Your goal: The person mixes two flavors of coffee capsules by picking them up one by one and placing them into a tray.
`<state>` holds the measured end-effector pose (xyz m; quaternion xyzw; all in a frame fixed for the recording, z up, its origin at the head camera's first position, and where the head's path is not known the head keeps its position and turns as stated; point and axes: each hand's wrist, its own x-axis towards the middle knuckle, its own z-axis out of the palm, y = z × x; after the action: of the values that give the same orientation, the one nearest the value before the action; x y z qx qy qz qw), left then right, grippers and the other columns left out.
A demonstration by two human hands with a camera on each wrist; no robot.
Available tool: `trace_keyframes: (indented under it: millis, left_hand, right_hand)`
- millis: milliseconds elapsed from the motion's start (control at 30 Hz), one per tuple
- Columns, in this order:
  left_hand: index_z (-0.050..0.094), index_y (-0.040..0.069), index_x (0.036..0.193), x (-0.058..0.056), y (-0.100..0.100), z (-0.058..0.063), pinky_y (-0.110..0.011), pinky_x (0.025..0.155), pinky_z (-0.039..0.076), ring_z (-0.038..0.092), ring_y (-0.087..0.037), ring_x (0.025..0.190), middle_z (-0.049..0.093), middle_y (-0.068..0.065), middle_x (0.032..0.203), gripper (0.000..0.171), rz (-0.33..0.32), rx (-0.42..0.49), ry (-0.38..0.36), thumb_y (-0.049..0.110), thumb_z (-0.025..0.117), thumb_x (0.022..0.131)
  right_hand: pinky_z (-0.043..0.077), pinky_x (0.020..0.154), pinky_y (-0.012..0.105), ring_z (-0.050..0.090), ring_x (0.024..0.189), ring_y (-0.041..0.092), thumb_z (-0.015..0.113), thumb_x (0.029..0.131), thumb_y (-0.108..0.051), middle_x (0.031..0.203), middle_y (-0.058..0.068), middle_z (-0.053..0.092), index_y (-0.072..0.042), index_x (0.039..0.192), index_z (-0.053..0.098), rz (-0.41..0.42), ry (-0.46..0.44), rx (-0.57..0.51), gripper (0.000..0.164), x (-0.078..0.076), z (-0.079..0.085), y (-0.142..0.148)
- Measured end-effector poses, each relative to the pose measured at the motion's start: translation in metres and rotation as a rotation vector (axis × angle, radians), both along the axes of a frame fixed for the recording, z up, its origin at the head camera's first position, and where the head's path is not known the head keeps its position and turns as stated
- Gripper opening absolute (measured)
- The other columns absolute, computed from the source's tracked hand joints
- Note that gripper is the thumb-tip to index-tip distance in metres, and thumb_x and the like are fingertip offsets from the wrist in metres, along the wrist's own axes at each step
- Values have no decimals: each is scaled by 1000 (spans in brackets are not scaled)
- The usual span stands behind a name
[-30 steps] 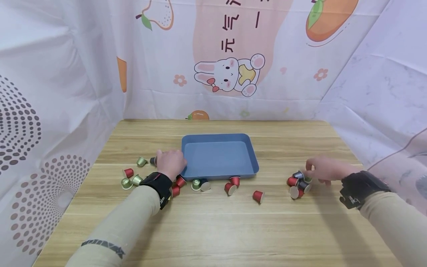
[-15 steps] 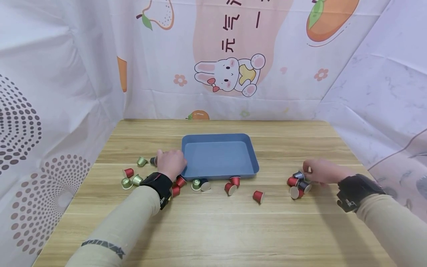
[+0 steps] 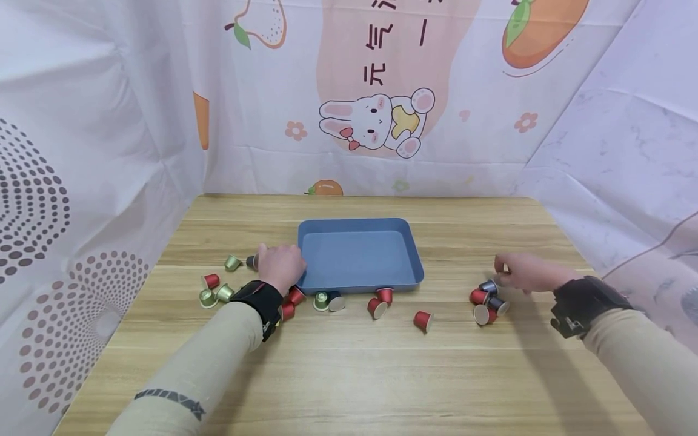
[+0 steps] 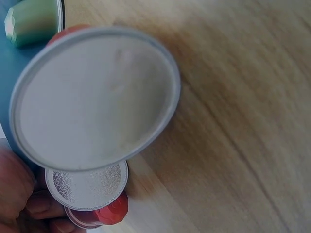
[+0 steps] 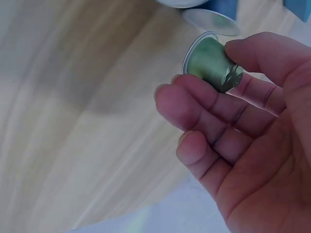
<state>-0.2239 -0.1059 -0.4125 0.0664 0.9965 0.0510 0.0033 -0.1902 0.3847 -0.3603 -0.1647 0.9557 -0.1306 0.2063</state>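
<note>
My right hand (image 3: 528,272) pinches a green coffee capsule (image 5: 209,63) between thumb and fingers, as the right wrist view shows; the other fingers are curled loosely. In the head view it hovers just behind a small pile with a red capsule (image 3: 478,297) and a dark one (image 3: 497,304). My left hand (image 3: 280,268) is low at the left edge of the blue tray (image 3: 360,286). In the left wrist view its fingers (image 4: 41,206) are right at a silver-lidded capsule (image 4: 90,187) and a red capsule (image 4: 115,209); I cannot tell whether they grip one.
Several capsules lie left of the left hand, among them a green capsule (image 3: 232,263) and a red one (image 3: 211,281). More lie along the tray's front edge, including a green capsule (image 3: 321,301). A single red capsule (image 3: 422,321) is on the wooden table (image 3: 382,375).
My right hand has lifted slightly away from the right pile, and the green capsule seen there at first is gone from it. My left hand has stayed in place.
</note>
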Motion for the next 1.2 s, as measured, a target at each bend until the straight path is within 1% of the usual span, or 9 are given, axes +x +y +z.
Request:
trace_keyframes:
  millis: [100, 267, 500, 600, 700, 800, 933, 1067, 1200]
  left_hand:
    - [50, 14, 56, 0, 0, 0, -44, 75, 27, 52, -23, 60, 52, -1, 58, 41, -2, -4, 2, 17, 58, 97]
    - [53, 14, 58, -1, 1, 0, -44, 75, 28, 53, -23, 62, 55, -2, 60, 39, 0, -9, -1, 18, 58, 97]
    - [55, 14, 59, -2, 1, 0, -45, 77, 30, 55, -23, 63, 58, -2, 62, 38, 1, -14, -8, 18, 57, 97]
    - [55, 14, 58, -2, 1, 0, -45, 77, 29, 55, -23, 63, 57, -2, 62, 38, 1, -11, -1, 17, 57, 96]
    - [54, 14, 58, -1, 0, 0, -45, 76, 29, 55, -24, 63, 57, -2, 61, 39, 0, -7, 7, 16, 57, 97]
    - [54, 13, 59, 0, 0, -1, -44, 76, 29, 54, -24, 62, 56, -2, 60, 39, -2, -6, 14, 16, 57, 97]
    - [53, 13, 60, 0, 0, -1, -44, 76, 30, 54, -24, 62, 55, -3, 61, 38, -1, -9, 17, 16, 57, 97]
    - [54, 13, 60, -1, 0, -2, -45, 76, 31, 55, -24, 63, 55, -2, 61, 38, -1, -13, 14, 17, 57, 98]
    - [55, 13, 60, -1, 0, -2, -44, 77, 30, 55, -24, 63, 56, -2, 61, 39, -1, -14, 8, 18, 57, 99]
  right_hand:
    - [45, 55, 33, 56, 57, 16, 62, 98, -15, 80, 4, 59, -2, 103, 56, 7, 11, 10, 15, -3, 8, -5]
    - [47, 56, 33, 55, 58, 15, 63, 98, -15, 85, 4, 60, -1, 104, 57, 35, 32, 10, 16, -10, 17, -16]
    - [45, 58, 32, 54, 56, 12, 66, 97, -16, 73, -1, 56, -4, 102, 60, 95, 103, 30, 15, -20, 30, -37]
    - [45, 61, 32, 54, 60, 12, 66, 97, -15, 76, -2, 57, -5, 101, 62, 123, 140, 46, 12, -23, 36, -48]
    - [44, 64, 34, 52, 66, 12, 66, 97, -16, 81, -2, 59, -5, 103, 64, 146, 165, 70, 13, -25, 41, -59]
    - [44, 67, 34, 50, 70, 13, 67, 98, -17, 82, -2, 59, -4, 104, 64, 164, 172, 82, 14, -27, 45, -69]
    - [44, 67, 35, 49, 69, 14, 67, 98, -17, 79, -2, 57, -3, 104, 63, 190, 171, 79, 15, -29, 50, -83]
    - [44, 69, 36, 49, 69, 13, 66, 98, -17, 78, -3, 57, -6, 103, 64, 212, 182, 86, 12, -31, 53, -97]
    - [46, 72, 37, 51, 71, 13, 65, 98, -15, 81, -4, 60, -8, 104, 64, 229, 197, 83, 9, -32, 54, -112]
